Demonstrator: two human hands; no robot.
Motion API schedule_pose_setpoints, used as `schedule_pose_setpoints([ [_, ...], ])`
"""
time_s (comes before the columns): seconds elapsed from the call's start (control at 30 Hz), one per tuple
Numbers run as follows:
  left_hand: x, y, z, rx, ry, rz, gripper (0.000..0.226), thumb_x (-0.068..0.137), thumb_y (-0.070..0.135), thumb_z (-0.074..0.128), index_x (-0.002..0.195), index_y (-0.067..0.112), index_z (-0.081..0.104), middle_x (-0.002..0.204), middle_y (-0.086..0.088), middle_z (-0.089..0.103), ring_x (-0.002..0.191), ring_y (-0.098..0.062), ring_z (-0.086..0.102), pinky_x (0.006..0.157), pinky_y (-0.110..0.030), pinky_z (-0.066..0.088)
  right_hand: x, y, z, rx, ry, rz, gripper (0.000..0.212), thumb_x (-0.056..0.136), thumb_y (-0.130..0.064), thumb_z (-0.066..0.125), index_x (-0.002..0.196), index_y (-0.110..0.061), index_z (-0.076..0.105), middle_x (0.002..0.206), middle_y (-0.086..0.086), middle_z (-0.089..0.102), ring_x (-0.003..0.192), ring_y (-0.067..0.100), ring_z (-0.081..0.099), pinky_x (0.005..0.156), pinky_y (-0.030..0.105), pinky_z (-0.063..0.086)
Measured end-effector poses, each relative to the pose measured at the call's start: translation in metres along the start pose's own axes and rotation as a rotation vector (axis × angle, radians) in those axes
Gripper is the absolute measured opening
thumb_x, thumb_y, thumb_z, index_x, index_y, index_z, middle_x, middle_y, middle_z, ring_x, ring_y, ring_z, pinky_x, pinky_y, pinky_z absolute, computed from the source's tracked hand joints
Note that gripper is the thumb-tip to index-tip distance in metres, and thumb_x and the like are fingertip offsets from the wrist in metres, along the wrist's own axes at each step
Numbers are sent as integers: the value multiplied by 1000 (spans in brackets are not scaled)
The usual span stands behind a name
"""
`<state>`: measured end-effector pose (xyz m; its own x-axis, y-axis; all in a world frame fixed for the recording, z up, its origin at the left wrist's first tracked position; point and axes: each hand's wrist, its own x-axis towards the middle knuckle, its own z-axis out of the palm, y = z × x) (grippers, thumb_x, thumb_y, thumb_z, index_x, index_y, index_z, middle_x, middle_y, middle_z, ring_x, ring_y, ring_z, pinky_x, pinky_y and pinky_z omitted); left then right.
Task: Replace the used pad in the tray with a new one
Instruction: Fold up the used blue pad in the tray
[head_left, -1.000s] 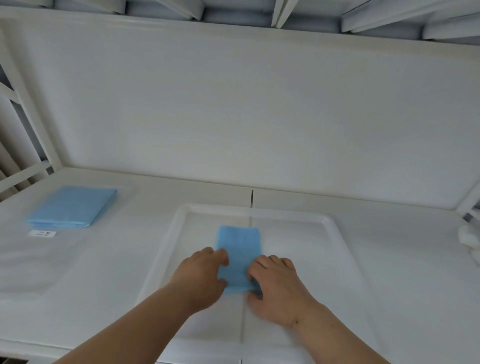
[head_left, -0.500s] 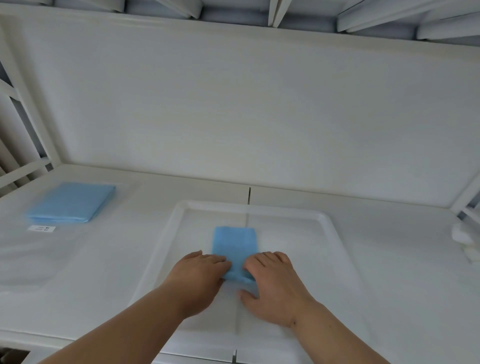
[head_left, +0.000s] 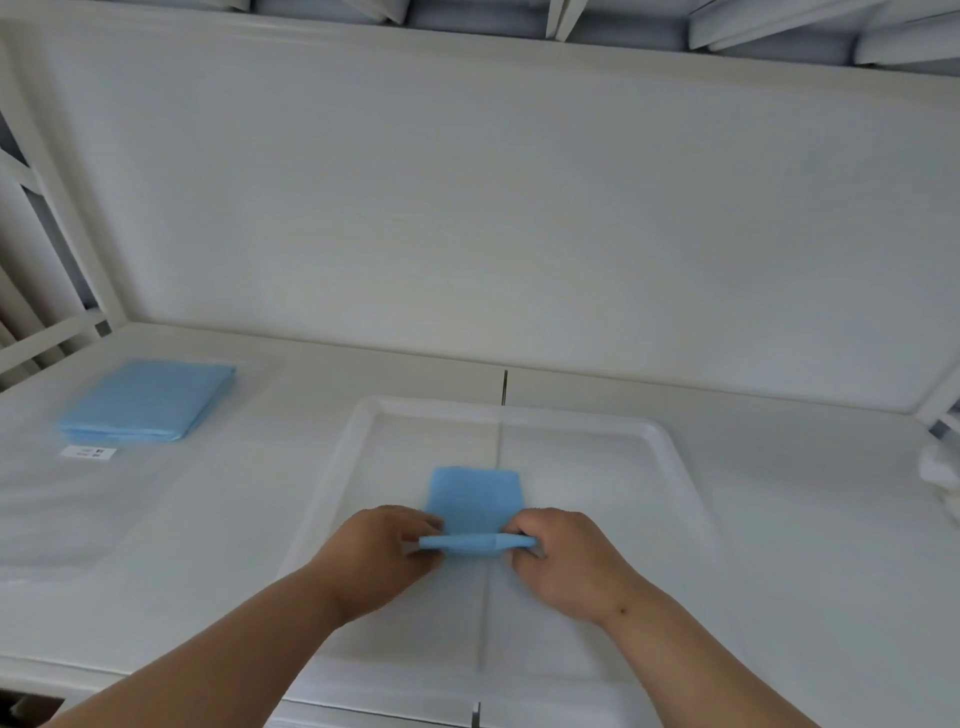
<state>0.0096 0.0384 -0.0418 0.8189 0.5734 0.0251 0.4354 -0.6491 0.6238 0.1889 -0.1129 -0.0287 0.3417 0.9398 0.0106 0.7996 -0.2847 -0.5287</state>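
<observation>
A folded blue pad lies in the middle of a shallow white tray on the white table. My left hand pinches the pad's near left corner and my right hand pinches its near right corner. Between them the near edge is lifted off the tray floor into a raised fold. The far part of the pad rests flat.
A stack of folded blue pads sits at the far left of the table, with a small white label in front of it. Something white and crumpled lies at the right edge. A white wall panel closes off the back.
Both hands went from resting on the pad's near end to pinching its corners. The near edge has come up off the tray.
</observation>
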Motion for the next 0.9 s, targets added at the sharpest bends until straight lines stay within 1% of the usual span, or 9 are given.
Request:
schedule_pose_setpoints([
  [0.07,5,0,-3,-148,2,-140,14,86,33,66,74,28,70,73,14,62,70,-5,57,71,-21,44,3,-1,-2,122,14,80,15,90,-27,57,75,-27,54,71,-8,55,64,8,49,61,24,39],
  [0.13,12,0,-3,-215,-10,-205,30,89,36,62,72,11,59,67,3,50,62,-10,44,62,-26,36,9,-1,-2,210,43,162,23,91,-29,58,72,-26,45,65,-9,47,59,6,42,58,22,34],
  [0.17,15,2,-3,-246,-6,-226,33,90,35,61,70,11,52,68,1,45,62,-12,40,60,-28,33,12,-2,-1,237,68,191,26,92,-29,58,72,-23,42,64,-9,44,58,7,40,57,24,32],
  [0.27,26,7,-2,-345,26,-298,33,93,30,58,68,16,42,66,-1,47,61,-15,45,60,-29,34,26,-4,-1,292,135,257,34,93,-30,58,70,-20,36,65,-7,40,59,10,37,59,29,31],
  [0.47,46,7,0,-231,53,-377,31,94,36,54,68,20,48,67,-3,59,63,-19,54,61,-30,42,45,-5,2,307,157,379,28,95,-36,54,76,-18,41,72,-5,47,66,14,43,62,31,35],
  [0.6,56,8,-1,-109,22,-425,26,93,39,51,76,20,56,70,-1,61,64,-17,54,59,-28,41,55,-9,2,248,134,447,24,95,-37,52,98,-14,52,87,-1,58,78,18,54,71,33,43],
  [0.7,62,8,-1,41,-7,-434,25,92,39,50,74,22,54,72,2,61,68,-16,55,57,-26,39,58,-11,4,196,139,469,34,95,-34,52,121,-15,45,102,2,59,94,23,59,75,30,44],
  [0.8,64,11,-1,121,-6,-432,22,91,39,51,77,22,53,75,3,58,74,-16,56,59,-27,38,58,-14,7,58,167,462,37,95,-29,50,128,-14,41,117,7,53,103,28,58,80,33,45],
  [0.9,59,13,1,156,122,-363,19,89,40,53,94,22,49,91,5,56,83,-18,54,68,-29,40,53,-16,13,-237,249,319,32,91,-20,46,122,-18,47,120,4,46,106,28,52,82,36,46],
])
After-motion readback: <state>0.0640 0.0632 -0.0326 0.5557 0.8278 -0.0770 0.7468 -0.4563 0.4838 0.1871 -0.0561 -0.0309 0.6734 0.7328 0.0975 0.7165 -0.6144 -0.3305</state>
